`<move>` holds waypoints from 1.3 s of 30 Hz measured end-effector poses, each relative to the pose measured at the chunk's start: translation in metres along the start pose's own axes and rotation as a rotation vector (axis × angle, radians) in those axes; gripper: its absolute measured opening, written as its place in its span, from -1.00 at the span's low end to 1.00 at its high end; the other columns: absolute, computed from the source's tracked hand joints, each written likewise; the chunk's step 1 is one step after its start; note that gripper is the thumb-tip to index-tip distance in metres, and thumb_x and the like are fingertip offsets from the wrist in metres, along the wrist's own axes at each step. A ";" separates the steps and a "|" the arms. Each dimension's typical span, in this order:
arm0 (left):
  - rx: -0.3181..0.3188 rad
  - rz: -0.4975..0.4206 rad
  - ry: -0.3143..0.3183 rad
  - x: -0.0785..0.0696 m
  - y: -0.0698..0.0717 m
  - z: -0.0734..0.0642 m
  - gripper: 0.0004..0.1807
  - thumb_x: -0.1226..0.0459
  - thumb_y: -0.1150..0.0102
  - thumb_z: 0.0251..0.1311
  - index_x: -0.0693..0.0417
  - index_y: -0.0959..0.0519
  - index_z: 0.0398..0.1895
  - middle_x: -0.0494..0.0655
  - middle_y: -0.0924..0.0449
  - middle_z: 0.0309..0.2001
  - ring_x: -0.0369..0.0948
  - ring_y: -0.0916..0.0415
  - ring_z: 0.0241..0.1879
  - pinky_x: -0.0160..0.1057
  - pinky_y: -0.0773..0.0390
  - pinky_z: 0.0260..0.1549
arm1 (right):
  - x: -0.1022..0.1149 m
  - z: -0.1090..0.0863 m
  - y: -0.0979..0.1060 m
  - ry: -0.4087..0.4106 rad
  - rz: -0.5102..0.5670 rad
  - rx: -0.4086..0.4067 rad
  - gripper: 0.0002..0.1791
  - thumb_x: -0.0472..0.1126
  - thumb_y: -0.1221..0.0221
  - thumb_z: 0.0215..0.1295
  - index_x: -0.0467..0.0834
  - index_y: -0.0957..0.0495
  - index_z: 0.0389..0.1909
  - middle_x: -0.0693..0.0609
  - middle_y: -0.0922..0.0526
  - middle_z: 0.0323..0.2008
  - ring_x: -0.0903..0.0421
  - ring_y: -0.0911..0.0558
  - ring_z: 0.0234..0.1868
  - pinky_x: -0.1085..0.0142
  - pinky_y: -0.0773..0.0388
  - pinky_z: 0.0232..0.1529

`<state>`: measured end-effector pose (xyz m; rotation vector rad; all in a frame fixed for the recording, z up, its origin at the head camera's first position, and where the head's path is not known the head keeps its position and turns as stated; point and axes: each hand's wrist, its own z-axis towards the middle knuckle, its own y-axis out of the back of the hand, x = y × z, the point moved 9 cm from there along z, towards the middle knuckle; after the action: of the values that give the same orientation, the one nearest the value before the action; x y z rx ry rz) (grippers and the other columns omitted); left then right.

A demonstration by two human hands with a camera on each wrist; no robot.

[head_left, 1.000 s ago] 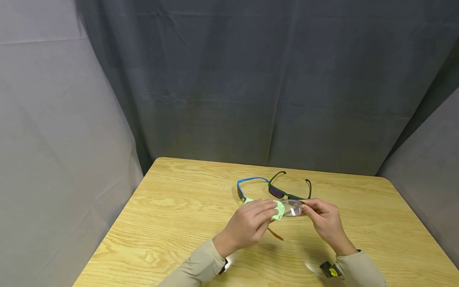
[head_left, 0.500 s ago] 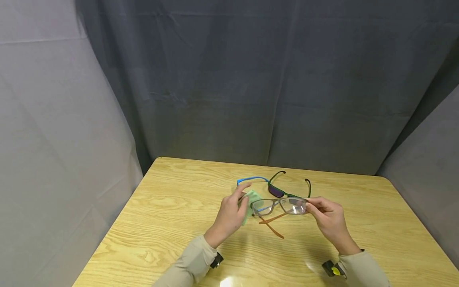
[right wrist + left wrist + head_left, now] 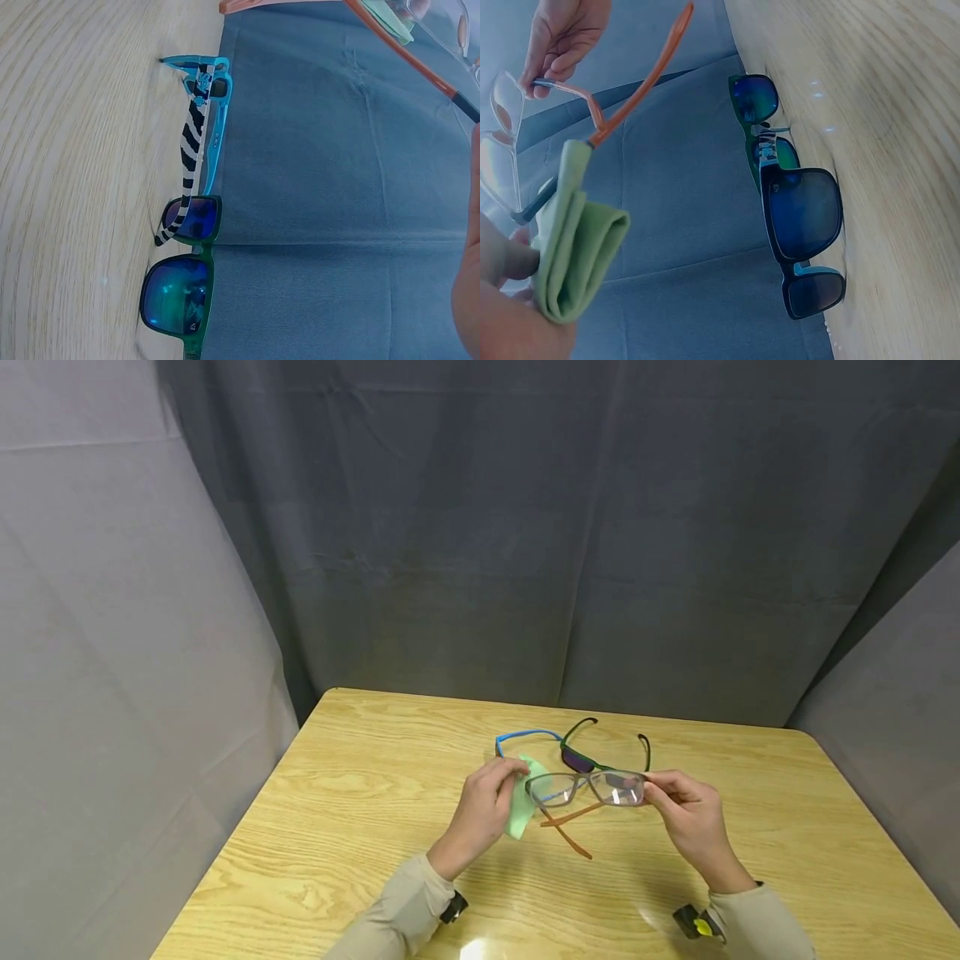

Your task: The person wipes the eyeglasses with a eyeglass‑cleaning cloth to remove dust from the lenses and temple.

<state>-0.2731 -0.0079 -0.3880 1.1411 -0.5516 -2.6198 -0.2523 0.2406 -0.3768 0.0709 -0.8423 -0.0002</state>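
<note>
My right hand pinches a pair of eyeglasses at the right hinge. These have a grey front, clear lenses and orange temples, which cross and point back toward me in the head view. My left hand holds a folded light green cloth between thumb and fingers at the left end of the frame. In the left wrist view, the cloth covers part of the left hinge area. The eyeglasses are held up above the table.
Behind the eyeglasses, sunglasses with a green frame and sunglasses with blue temples lie on the wooden table. One blue pair's temple has zebra stripes. A dark grey curtain hangs at the back.
The left hand has drawn the cloth off the left lens and moved left, uncovering the whole front. Its raised fingers have since closed on the cloth. The right hand keeps hold, shifting slightly right.
</note>
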 end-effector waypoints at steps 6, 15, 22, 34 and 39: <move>0.081 -0.018 0.008 0.000 -0.006 -0.004 -0.74 0.47 0.05 0.26 0.18 -0.63 -0.14 -0.09 -0.56 -0.15 -0.22 -0.53 -0.12 -0.36 -0.55 -0.16 | 0.002 0.000 0.001 -0.008 -0.004 -0.015 -0.76 -0.71 -0.02 0.15 -0.47 -0.58 -0.25 0.06 -0.70 -0.36 0.25 -0.66 -0.39 0.50 -0.58 -0.35; 0.126 -0.011 -0.030 -0.003 -0.005 -0.007 -0.78 0.34 -0.16 0.21 0.16 -0.61 -0.08 -0.13 -0.57 -0.09 -0.24 -0.51 -0.06 -0.26 -0.51 -0.05 | 0.006 -0.001 0.001 0.003 0.019 -0.017 -0.72 -0.73 -0.03 0.12 -0.45 -0.60 -0.26 0.07 -0.70 -0.34 0.26 -0.66 -0.37 0.50 -0.57 -0.34; 0.091 -0.015 -0.105 -0.008 0.007 -0.004 -0.82 0.37 -0.20 0.20 0.21 -0.62 -0.14 -0.08 -0.59 -0.16 -0.26 -0.55 -0.16 -0.38 -0.55 -0.16 | 0.010 0.001 -0.005 0.035 0.082 0.048 -0.72 -0.72 -0.08 0.07 -0.44 -0.62 -0.24 0.03 -0.71 -0.33 0.27 -0.64 -0.40 0.50 -0.57 -0.38; 0.011 0.026 -0.160 -0.006 0.024 -0.003 -0.83 0.44 -0.24 0.12 0.20 -0.65 -0.20 -0.04 -0.62 -0.20 -0.21 -0.59 -0.20 -0.43 -0.57 -0.27 | 0.007 0.002 -0.027 -0.076 0.065 0.292 -0.84 -0.61 -0.09 0.17 -0.53 -0.55 -0.22 -0.07 -0.70 -0.27 0.14 -0.69 -0.31 0.31 -0.63 -0.33; 0.010 0.039 -0.166 -0.006 0.027 -0.003 -0.83 0.44 -0.25 0.11 0.20 -0.66 -0.21 -0.05 -0.62 -0.22 -0.22 -0.59 -0.23 -0.42 -0.58 -0.29 | 0.006 0.001 -0.029 -0.083 0.039 0.321 -0.83 -0.60 -0.13 0.14 -0.41 -0.60 -0.27 -0.05 -0.69 -0.26 0.15 -0.69 -0.32 0.29 -0.63 -0.36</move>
<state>-0.2651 -0.0309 -0.3750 0.9109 -0.6132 -2.6969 -0.2479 0.2111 -0.3738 0.3576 -0.9206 0.1700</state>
